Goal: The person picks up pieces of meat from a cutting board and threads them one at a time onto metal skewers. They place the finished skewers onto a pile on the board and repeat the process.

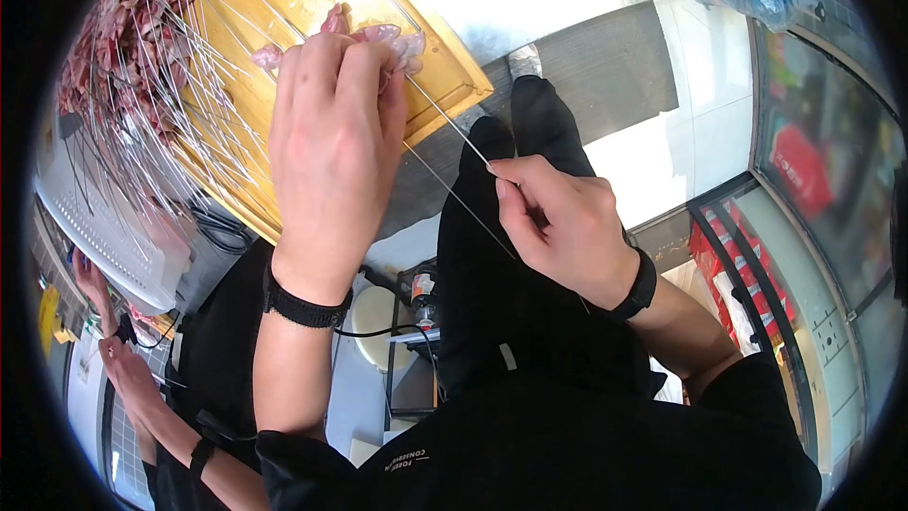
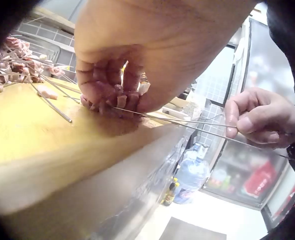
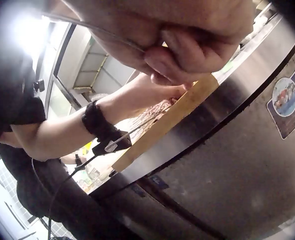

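Observation:
At the edge of a yellow wooden board, my left hand bends its fingers over pieces of raw meat and grips them; the palm side shows in the left wrist view. A thin metal skewer runs from this meat out past the board's edge. Its outer part is pinched between thumb and forefinger of my right hand. In the left wrist view, a second thin rod passes below the skewer. Where the skewer enters the meat is partly hidden by my left fingers.
Many metal skewers with raw meat lie heaped on the board's left side. Loose skewers cross the board's middle. A white perforated tray stands beyond. Another person's hand works at far left. A glass-doored cabinet stands at right.

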A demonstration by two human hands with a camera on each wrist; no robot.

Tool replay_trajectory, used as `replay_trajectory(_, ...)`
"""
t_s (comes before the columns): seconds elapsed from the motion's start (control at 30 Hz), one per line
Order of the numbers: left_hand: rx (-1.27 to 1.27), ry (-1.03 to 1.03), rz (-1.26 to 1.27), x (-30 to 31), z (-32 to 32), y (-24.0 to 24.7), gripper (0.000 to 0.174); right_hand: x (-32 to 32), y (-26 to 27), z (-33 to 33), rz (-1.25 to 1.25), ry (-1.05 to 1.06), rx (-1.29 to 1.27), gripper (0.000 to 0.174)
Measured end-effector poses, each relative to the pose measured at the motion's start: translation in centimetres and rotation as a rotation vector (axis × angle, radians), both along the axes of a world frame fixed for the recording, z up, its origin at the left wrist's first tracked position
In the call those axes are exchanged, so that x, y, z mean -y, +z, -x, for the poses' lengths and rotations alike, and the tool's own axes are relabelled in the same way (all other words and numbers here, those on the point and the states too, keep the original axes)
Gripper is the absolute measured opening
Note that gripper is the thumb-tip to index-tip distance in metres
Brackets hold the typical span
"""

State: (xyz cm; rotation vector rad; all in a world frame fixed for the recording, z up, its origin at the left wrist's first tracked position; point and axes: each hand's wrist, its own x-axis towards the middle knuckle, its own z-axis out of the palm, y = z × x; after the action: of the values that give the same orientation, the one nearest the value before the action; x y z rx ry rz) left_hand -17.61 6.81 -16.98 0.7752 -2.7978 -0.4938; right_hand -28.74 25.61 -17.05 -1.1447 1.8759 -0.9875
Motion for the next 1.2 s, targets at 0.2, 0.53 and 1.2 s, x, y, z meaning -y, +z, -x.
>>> replay_trajectory(0.2, 0.018, -0.022, 0.004, -0.1, -0.2, 0.2, 0.022, 0.2, 0.0, -0.1, 0.000, 0.016, -0.009, 0.016)
replay_trajectory(0.53, -0.029, -0.031, 0.023, -0.5, -0.9, 0.0, 0.026, 1.0, -1.5, -2.1, 0.158, -0.101, 0.013, 0.020)
replay_trajectory(1.2, 0.075, 0.089, -0.241, 2.3, 1.1, 1.5, 0.012, 0.7, -1.5, -2.7, 0.100, -0.203, 0.142, 0.017)
